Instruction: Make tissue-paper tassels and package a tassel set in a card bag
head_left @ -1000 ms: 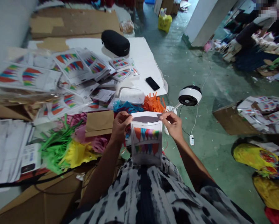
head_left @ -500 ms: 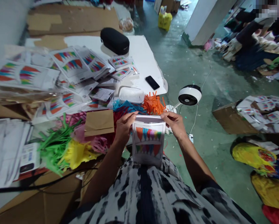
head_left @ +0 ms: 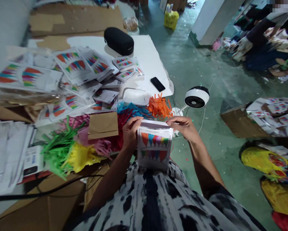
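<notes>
Between my hands hangs a clear-fronted packet printed with two rows of coloured tassels, its top edge level with my fingers. My left hand pinches the packet's upper left corner. At the upper right corner, the fingers of my right hand are closed on it. A pale flap shows along the top between them. Just beyond the packet lie orange paper fringe and blue paper fringe. A brown cardboard piece rests left of my left hand, above green fringe and yellow fringe.
Many printed packets are piled on the table at left. A black case, a phone and a white tray lie farther back. A white fan stands at right. A box of packets sits on the floor.
The packet's top has parted slightly, showing more of the pale flap. My right hand has shifted a little right and down; both hands keep hold of the corners.
</notes>
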Motion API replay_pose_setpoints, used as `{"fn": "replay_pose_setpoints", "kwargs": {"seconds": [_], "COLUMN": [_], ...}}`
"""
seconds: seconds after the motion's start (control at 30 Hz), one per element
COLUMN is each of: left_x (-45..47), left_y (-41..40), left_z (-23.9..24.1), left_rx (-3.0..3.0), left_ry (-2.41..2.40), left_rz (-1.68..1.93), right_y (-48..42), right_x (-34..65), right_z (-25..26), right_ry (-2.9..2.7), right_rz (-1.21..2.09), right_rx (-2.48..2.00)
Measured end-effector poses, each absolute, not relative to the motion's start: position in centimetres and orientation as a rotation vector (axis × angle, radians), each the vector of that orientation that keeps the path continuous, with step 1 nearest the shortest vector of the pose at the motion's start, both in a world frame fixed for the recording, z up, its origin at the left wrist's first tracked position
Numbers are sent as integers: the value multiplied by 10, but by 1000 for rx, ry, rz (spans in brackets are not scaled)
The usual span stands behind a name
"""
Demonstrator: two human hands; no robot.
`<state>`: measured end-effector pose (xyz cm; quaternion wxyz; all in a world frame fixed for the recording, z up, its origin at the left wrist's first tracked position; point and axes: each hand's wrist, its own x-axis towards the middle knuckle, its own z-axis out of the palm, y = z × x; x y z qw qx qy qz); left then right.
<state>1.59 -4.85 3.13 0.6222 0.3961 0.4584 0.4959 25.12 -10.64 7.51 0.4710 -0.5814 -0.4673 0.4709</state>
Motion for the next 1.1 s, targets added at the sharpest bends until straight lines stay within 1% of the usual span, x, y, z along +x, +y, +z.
{"fn": "replay_pose_setpoints", "kwargs": {"seconds": [0.17,0.47,0.8,0.93,1.1], "left_x": [18,22,21,14,12], "left_y": [-51,-53,-53,-49,-47], "left_z": [28,30,27,33,31], "left_rx": [887,905,907,1055,1094], "left_ry": [992,1014,954,971,1047], "left_rz": [1172,1177,1225,1176,1229], "right_y": [-105,-99,-96,-98,-111], "right_x": [263,269,275,269,249], "right_z": [73,85,89,93,89], "right_ry": [-1235,-1371,-1409,-1401,-1420], "right_rz": [1205,1219,1269,1274,1246], "right_rx": [-1372,-1422,-1416,-1414,-1370]}}
